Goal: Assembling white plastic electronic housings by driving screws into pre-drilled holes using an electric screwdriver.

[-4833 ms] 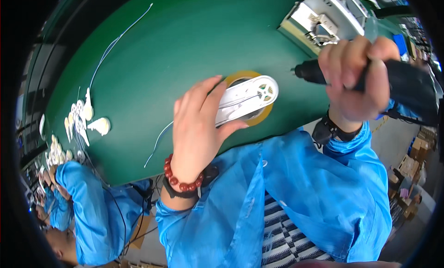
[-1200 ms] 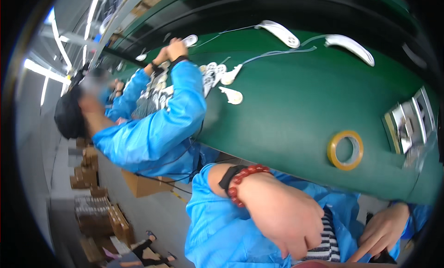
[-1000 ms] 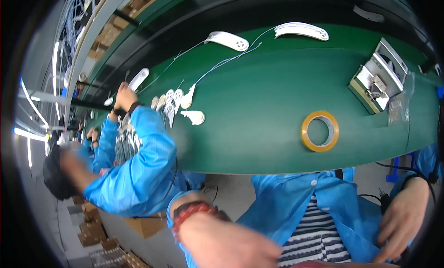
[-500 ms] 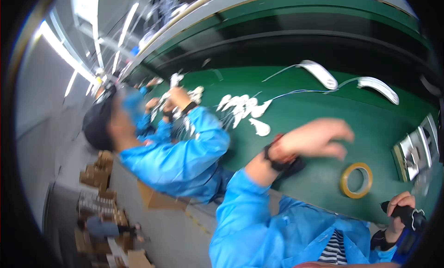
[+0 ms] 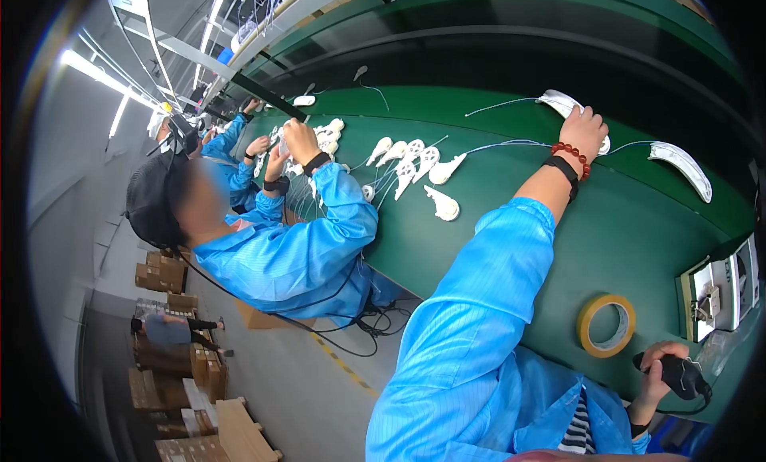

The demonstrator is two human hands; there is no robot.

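My left hand (image 5: pixel 582 135), with a red bead bracelet and a black wristband, is at the far strip of the bench. Its fingers are closed over the right part of a white curved plastic piece (image 5: pixel 558 103), and hide some of it. A pale wire runs from near that hand to a cluster of white teardrop-shaped parts (image 5: pixel 405 160). At the lower right, my right hand (image 5: pixel 657 369) is wrapped around a black corded hand tool (image 5: pixel 683 377); its exact kind is unclear. A roll of yellow tape (image 5: pixel 586 328) lies near this hand.
Another white curved piece (image 5: pixel 682 165) lies on the far strip. A white-and-metal fixture (image 5: pixel 710 302) stands at the right on the green bench (image 5: pixel 606 231). To my left, a co-worker in a blue smock (image 5: pixel 295 254) handles white parts. Cardboard boxes (image 5: pixel 231 434) stand on the floor.
My left hand has moved up and away from me, from above the bench onto the white curved piece, closing on it. My right hand still holds the black tool.
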